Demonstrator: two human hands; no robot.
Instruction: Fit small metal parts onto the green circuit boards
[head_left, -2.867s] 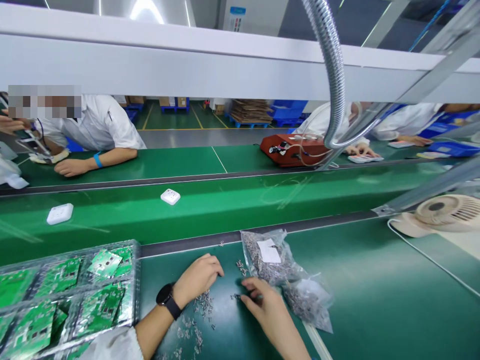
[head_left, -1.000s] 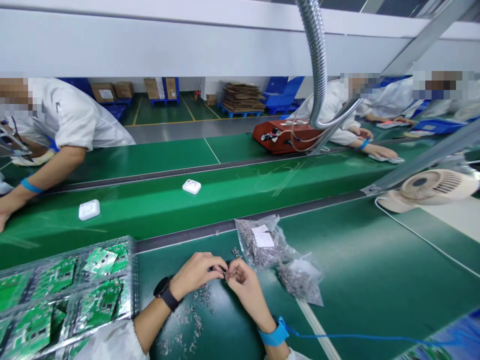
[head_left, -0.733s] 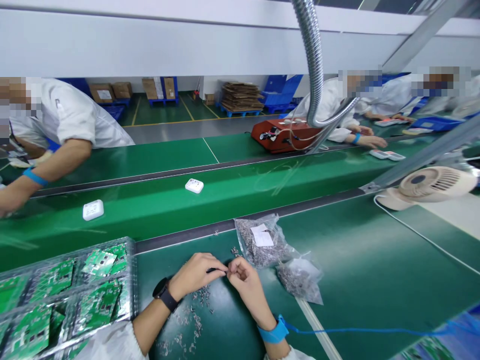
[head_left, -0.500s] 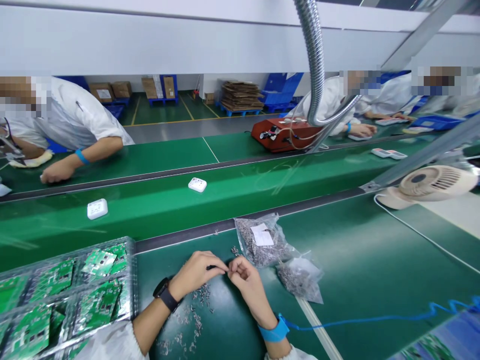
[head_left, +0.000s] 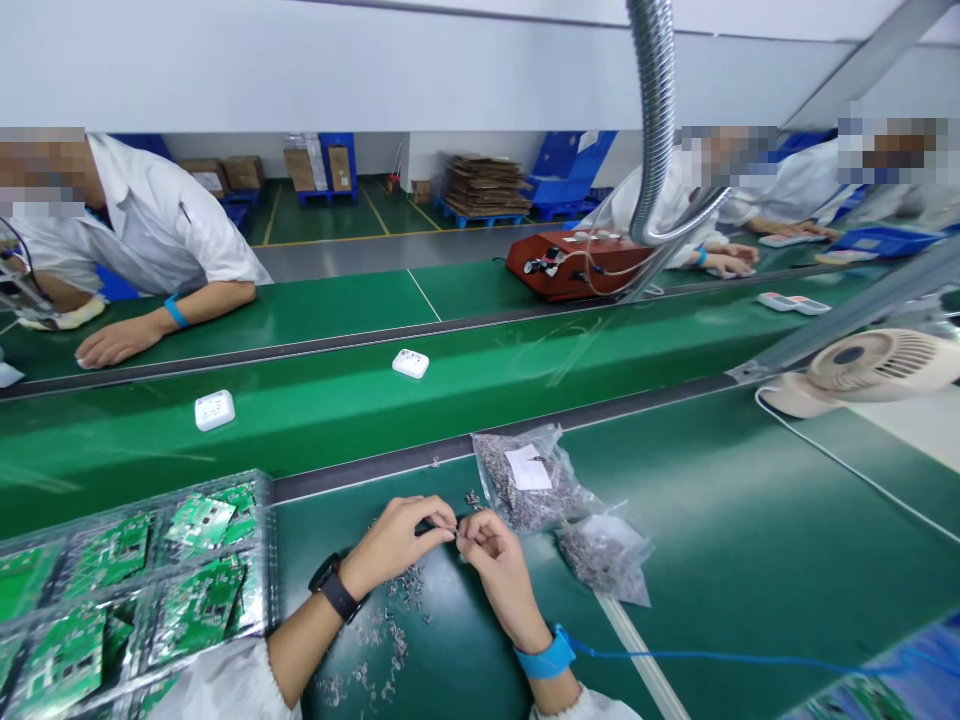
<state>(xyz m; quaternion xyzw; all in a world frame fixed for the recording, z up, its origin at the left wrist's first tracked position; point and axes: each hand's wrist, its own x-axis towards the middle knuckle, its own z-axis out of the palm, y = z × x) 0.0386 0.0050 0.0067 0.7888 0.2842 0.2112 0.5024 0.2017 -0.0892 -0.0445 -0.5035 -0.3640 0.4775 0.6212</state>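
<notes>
My left hand [head_left: 394, 541], with a black watch on its wrist, and my right hand [head_left: 491, 555], with a blue wrist strap, meet fingertip to fingertip over the green mat [head_left: 720, 520]. Both are pinched on a small dark metal part [head_left: 442, 527] held between them. Loose small metal parts [head_left: 382, 640] lie scattered on the mat under and behind my left hand. Just right of my hands lie two clear bags of the same parts, a larger one with a white label [head_left: 529, 480] and a smaller one [head_left: 604, 555].
Clear trays of green circuit boards [head_left: 127, 580] sit at the left. Two white sockets [head_left: 214, 410] [head_left: 410, 363] ride the green conveyor [head_left: 525, 375]. Across it, several people in white work; a red device [head_left: 577, 265], a metal hose [head_left: 658, 120] and a beige fan [head_left: 874, 368] stand right.
My right hand left the mat and joined my left hand in a pinch on a small part. The two white sockets have drifted right along the conveyor. The person at left drew an arm back.
</notes>
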